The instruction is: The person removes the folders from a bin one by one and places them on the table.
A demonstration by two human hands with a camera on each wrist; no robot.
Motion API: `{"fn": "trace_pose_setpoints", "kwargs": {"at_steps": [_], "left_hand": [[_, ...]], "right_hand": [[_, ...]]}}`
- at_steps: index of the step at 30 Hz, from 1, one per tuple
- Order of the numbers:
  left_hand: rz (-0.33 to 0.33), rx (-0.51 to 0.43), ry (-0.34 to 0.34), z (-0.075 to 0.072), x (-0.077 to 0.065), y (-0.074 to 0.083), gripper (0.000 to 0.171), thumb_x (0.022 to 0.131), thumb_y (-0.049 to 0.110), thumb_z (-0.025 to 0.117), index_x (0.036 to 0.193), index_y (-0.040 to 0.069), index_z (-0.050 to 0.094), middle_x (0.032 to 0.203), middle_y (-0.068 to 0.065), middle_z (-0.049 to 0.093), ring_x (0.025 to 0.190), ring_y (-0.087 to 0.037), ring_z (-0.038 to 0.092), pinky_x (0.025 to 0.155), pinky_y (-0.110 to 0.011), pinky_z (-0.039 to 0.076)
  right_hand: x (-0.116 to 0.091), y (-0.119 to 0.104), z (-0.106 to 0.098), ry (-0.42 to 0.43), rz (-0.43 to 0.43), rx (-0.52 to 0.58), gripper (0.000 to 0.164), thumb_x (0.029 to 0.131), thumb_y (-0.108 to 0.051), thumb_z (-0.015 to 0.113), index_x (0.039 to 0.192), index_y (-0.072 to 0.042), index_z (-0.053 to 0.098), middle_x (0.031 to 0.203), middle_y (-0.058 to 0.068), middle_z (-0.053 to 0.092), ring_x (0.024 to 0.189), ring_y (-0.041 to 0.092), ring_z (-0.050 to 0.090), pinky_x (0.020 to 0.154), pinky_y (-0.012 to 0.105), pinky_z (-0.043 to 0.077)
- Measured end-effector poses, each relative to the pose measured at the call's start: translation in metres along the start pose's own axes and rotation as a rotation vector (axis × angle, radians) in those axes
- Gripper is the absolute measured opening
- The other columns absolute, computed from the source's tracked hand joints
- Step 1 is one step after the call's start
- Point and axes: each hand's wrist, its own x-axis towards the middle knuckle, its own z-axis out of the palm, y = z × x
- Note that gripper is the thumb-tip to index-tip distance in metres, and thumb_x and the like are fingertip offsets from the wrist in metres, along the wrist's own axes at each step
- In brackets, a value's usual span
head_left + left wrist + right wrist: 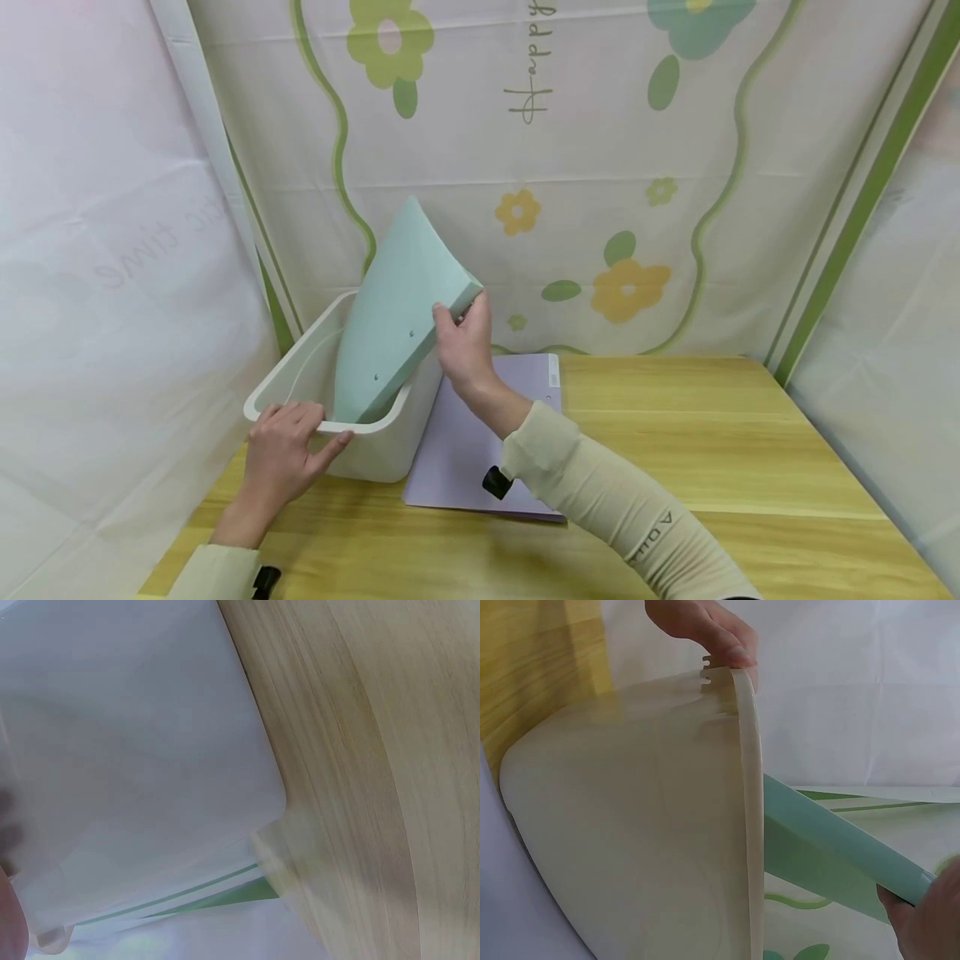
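A mint-green file folder [393,292] with two small rivets along its spine stands tilted in a white plastic bin [375,454]. Its lower end is down inside the bin, and its upper part rises bowed above the rim. My right hand [467,346] pinches the folder at the upper right end of its spine, thumb on the near face. With fingers over the rim and thumb along the outside, my left hand [281,450] grips the bin's near edge. The right wrist view shows the folder [840,840] sloping out past the bin's rim.
A lilac folder [465,458] with a white label lies flat on the wooden table [675,433], right beside the bin. Printed cloth [585,150] hangs behind the table, and pale cloth walls hang at both sides, the left one close to the bin.
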Motion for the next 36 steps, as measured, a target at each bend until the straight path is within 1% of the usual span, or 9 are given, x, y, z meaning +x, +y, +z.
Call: {"fn": "trace_pose_setpoints", "kwargs": {"at_steps": [7, 17, 20, 24, 30, 33, 36], "left_hand": [[-0.006, 0.002, -0.008, -0.001, 0.0, 0.0, 0.066, 0.099, 0.073, 0.038, 0.076, 0.012, 0.048, 0.069, 0.002, 0.05, 0.06, -0.02, 0.047, 0.067, -0.044, 0.04], [-0.005, -0.006, -0.006, -0.001, -0.001, 0.0, 0.064, 0.099, 0.072, 0.04, 0.075, 0.013, 0.047, 0.069, 0.002, 0.05, 0.061, -0.02, 0.048, 0.067, -0.044, 0.04], [-0.009, -0.005, -0.011, 0.0, -0.002, 0.0, 0.064, 0.099, 0.072, 0.039, 0.075, 0.013, 0.046, 0.07, 0.002, 0.049, 0.061, -0.021, 0.048, 0.068, -0.044, 0.04], [-0.003, -0.006, -0.002, 0.0, -0.002, -0.001, 0.065, 0.099, 0.072, 0.04, 0.075, 0.013, 0.046, 0.069, 0.002, 0.048, 0.061, -0.02, 0.048, 0.067, -0.044, 0.04], [0.006, -0.002, 0.008, 0.0, 0.0, 0.0, 0.065, 0.099, 0.072, 0.039, 0.074, 0.012, 0.046, 0.068, 0.003, 0.047, 0.06, -0.02, 0.046, 0.067, -0.044, 0.04], [0.006, -0.001, 0.008, 0.0, 0.0, -0.001, 0.065, 0.099, 0.072, 0.038, 0.074, 0.013, 0.046, 0.068, 0.002, 0.048, 0.06, -0.02, 0.047, 0.067, -0.044, 0.04], [0.003, -0.001, 0.004, 0.0, -0.001, 0.0, 0.064, 0.099, 0.072, 0.039, 0.075, 0.012, 0.047, 0.07, 0.001, 0.051, 0.061, -0.021, 0.049, 0.068, -0.044, 0.04]], "right_hand": [[0.003, -0.003, -0.003, 0.021, 0.012, -0.015, 0.043, 0.101, 0.0, 0.054, 0.14, -0.007, 0.038, 0.136, 0.01, 0.054, 0.127, 0.021, 0.056, 0.103, 0.044, 0.049], [0.005, -0.007, -0.009, 0.024, 0.006, -0.006, 0.044, 0.1, 0.001, 0.054, 0.14, -0.005, 0.038, 0.137, 0.013, 0.055, 0.128, 0.024, 0.057, 0.103, 0.041, 0.049], [0.007, -0.008, -0.012, 0.03, 0.009, -0.015, 0.043, 0.101, 0.0, 0.054, 0.14, -0.006, 0.038, 0.136, 0.012, 0.055, 0.127, 0.023, 0.058, 0.102, 0.04, 0.05], [0.01, -0.012, -0.014, 0.04, 0.003, -0.022, 0.043, 0.1, 0.001, 0.055, 0.14, -0.005, 0.039, 0.135, 0.013, 0.056, 0.126, 0.024, 0.059, 0.101, 0.041, 0.05], [0.013, -0.015, -0.017, 0.048, 0.01, 0.001, 0.044, 0.099, 0.003, 0.054, 0.14, -0.003, 0.038, 0.135, 0.016, 0.056, 0.125, 0.027, 0.06, 0.101, 0.041, 0.051], [0.013, -0.017, -0.018, 0.049, 0.013, -0.003, 0.045, 0.099, 0.004, 0.054, 0.14, -0.003, 0.038, 0.137, 0.015, 0.056, 0.127, 0.026, 0.059, 0.103, 0.04, 0.05], [0.014, -0.019, -0.02, 0.026, 0.005, -0.001, 0.046, 0.099, 0.004, 0.053, 0.142, -0.003, 0.037, 0.14, 0.013, 0.054, 0.13, 0.024, 0.056, 0.105, 0.04, 0.048]]}}
